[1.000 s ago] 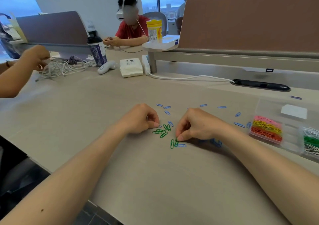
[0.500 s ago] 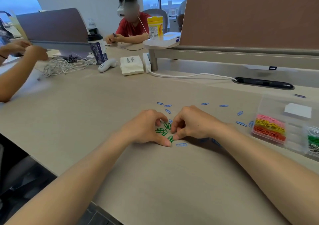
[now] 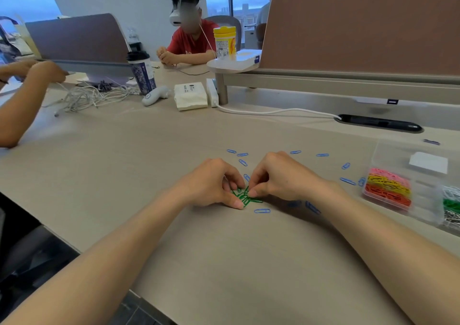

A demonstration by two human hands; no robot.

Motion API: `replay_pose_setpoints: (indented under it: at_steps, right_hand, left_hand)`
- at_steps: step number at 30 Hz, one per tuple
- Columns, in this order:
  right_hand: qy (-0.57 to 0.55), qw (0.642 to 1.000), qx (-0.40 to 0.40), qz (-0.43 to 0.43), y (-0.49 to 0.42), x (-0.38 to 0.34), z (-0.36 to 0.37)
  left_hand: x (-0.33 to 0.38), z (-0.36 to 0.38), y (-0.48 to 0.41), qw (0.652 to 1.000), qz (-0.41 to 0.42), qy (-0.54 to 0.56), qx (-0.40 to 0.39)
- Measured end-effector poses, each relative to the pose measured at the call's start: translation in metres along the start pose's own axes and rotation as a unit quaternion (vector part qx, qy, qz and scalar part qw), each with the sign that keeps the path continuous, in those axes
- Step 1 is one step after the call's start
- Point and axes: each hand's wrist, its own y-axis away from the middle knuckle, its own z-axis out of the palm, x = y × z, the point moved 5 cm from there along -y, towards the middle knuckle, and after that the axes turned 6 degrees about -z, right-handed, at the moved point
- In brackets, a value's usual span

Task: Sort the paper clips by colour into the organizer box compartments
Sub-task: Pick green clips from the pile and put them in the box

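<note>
A small heap of green paper clips lies on the beige table between my two hands. My left hand and my right hand meet over the heap, fingertips curled in and pinching the green clips from both sides. Several blue paper clips lie scattered around and behind the hands. The clear organizer box stands at the right, with pink, yellow and orange clips in its near-left compartments and green and white clips further right.
A white cable runs across the table to a black slot. At the back stand a tissue pack, a controller, a dark cup and tangled cables. Another person's arm rests at the left.
My hands have come together from either side, pushing the spread green clips into one tight heap and closing their fingertips on it.
</note>
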Motion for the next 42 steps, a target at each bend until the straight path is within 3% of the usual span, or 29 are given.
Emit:
replay_pose_setpoints:
  at_steps: [4,9,16,22,33,42]
  right_hand:
    - [0.014,1.0,-0.018,0.002,0.001,0.004,-0.008]
    - [0.045,0.996,-0.078,-0.008,-0.003,0.0,0.003]
    - [0.033,0.997,-0.061,-0.015,-0.006,-0.002,0.006]
    - [0.052,0.996,-0.068,-0.02,-0.004,-0.005,0.001]
    - [0.06,0.996,-0.059,-0.017,-0.004,-0.013,0.007]
    - [0.084,0.993,-0.083,-0.003,-0.005,-0.014,0.013]
  left_hand:
    - [-0.004,-0.008,0.004,0.999,-0.008,-0.026,0.018]
    - [-0.004,-0.002,0.002,0.999,-0.01,-0.05,-0.017]
    - [-0.003,-0.002,-0.001,0.999,-0.02,-0.027,0.04]
    - [0.002,-0.004,0.002,0.996,0.035,-0.074,-0.039]
    - [0.007,0.007,-0.006,0.998,0.01,-0.048,-0.037]
    - [0.014,0.006,-0.002,0.995,0.019,-0.097,-0.026]
